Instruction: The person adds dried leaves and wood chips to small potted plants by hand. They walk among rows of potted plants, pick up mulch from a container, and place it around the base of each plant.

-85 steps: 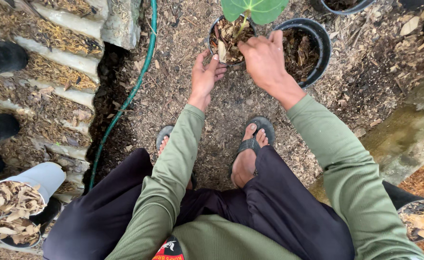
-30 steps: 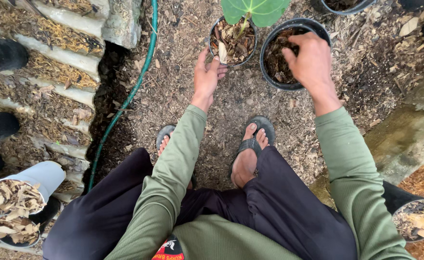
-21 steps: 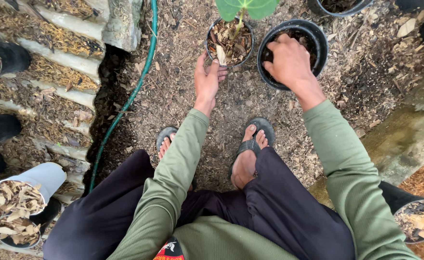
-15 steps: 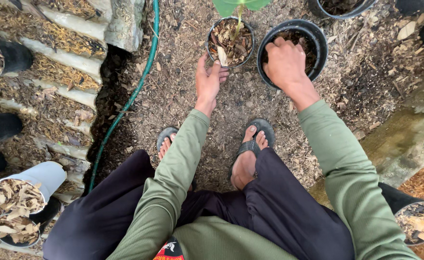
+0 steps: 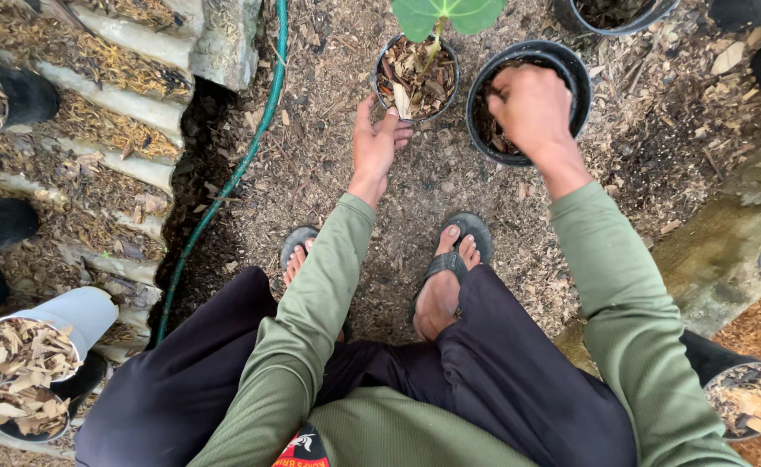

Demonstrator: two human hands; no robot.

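Fingers (image 5: 519, 86) on the right hand (image 5: 531, 108) were curled into a loose fist down inside the bigger black pot (image 5: 570, 65), knuckles up, apparently bunched on some of the dark mix in there, though I honestly couldn't tell if anything was actually pinched between them. The left hand (image 5: 376, 147) was flat and relaxed, fingers spread and holding nothing, with the fingertips resting against the near rim of the small black pot (image 5: 386, 93).

That small pot sat on the far side of the mulch ground (image 5: 328, 182), just left of the bigger one, the two nearly touching. It was topped up with chunky brown bark and dry leaf bits, plus one pale strip sticking up at the near edge. A thin green stem rose from the middle with a broad, smooth green leaf (image 5: 445, 13) spreading over it, partly cut off at the top of the view. The big pot looked about half full of darker, finer stuff and its rim was shiny black plastic.

A green hose (image 5: 233, 173) ran from far to near along the left of the mulch. Near left, a white tube pot (image 5: 69, 311) lay tipped, full of dry wood chips. Both feet were in dark flip-flops (image 5: 458, 242).
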